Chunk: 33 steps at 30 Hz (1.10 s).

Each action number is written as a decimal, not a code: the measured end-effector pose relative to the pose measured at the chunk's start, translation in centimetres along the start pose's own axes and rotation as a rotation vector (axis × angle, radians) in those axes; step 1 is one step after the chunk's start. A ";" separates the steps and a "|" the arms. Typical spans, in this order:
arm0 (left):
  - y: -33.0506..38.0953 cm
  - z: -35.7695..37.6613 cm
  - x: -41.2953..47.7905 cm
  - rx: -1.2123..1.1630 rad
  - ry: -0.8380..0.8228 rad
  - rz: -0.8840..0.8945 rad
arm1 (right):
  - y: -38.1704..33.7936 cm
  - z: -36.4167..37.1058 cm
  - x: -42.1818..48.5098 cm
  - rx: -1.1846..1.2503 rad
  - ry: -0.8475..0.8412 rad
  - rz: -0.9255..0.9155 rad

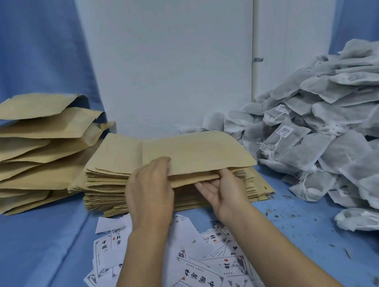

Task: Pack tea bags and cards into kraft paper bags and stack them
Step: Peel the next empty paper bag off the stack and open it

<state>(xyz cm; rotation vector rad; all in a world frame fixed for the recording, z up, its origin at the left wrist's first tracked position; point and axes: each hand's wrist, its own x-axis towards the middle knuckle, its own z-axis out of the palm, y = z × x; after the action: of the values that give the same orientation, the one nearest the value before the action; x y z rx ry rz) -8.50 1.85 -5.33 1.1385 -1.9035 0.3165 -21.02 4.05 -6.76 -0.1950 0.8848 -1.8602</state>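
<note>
Fingers (162,163) of the left hand (150,191) are curling over the near edge of the top paper bag (197,152) and pinching it. The right hand (226,191) is lying almost straight beneath that edge, propping it off the pile of empty bags (108,190) on the desk (42,259). Being thin paper, the bag is probably handling light, floppy and easy to crease, so gripping along its near edge seems wisest.
</note>
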 end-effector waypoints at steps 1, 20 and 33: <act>-0.8 -0.1 -0.1 0.000 0.014 -0.055 | -0.4 -0.3 0.2 0.007 0.040 -0.017; 3.4 0.3 1.0 -0.982 0.049 -0.773 | 0.2 1.6 -2.0 -1.057 -0.529 -0.795; 1.4 2.4 0.3 -1.232 -0.064 -1.162 | 0.5 -0.2 -1.3 -0.971 -0.222 -1.097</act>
<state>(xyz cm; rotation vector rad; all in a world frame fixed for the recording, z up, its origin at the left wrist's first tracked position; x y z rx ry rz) -11.06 1.04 -6.28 1.0796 -0.8241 -1.3299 -20.12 5.14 -6.91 -1.7290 1.6448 -2.0671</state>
